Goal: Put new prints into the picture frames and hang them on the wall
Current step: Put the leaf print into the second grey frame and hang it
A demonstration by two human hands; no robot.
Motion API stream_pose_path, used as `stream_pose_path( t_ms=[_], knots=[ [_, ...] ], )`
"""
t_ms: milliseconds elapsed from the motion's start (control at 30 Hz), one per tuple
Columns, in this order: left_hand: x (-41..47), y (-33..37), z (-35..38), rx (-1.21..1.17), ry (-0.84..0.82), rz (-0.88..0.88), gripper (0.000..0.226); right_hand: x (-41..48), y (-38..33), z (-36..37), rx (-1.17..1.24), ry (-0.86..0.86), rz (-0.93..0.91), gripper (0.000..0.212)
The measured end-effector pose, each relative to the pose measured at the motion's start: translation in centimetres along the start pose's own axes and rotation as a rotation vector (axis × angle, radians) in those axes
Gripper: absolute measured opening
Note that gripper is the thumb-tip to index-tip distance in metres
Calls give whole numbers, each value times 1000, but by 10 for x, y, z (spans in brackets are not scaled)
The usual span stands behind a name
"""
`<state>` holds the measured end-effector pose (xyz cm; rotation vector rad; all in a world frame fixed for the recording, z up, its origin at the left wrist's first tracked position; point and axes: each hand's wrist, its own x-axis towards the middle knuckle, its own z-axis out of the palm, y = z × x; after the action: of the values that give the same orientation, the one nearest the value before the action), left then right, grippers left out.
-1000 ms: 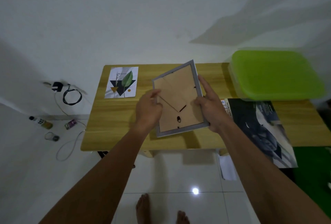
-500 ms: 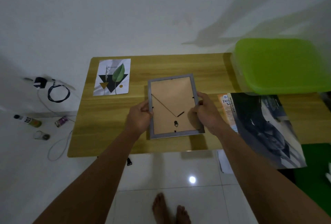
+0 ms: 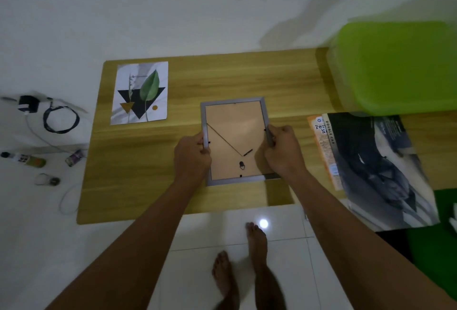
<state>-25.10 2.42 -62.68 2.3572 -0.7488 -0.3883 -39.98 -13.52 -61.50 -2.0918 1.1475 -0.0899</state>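
While hands grip the frame (image 3: 235, 136), a magazine (image 3: 380, 166) lies beside.

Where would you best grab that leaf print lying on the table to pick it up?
Probably by its near-left corner. The leaf print lies flat on the table, close to the left edge and clear of the picture frame, which both hands hold. A flat sheet offers nothing to pinch from above, so slide it left until that corner overhangs, then pinch there with the left hand.

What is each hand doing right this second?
Left hand: closed on the left edge of the picture frame, which lies face down.
Right hand: closed on the frame's right edge.
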Motion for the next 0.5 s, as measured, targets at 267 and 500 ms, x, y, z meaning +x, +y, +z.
stream_pose_path(
  t_ms=[267,500],
  knots=[
    [4,-7,-4,441,-278,119,62,5,8,5,-161,170,-139,19],
    [1,-20,-2,552,-361,159,63,16,12,11,-130,264,-86,22]
  ],
)
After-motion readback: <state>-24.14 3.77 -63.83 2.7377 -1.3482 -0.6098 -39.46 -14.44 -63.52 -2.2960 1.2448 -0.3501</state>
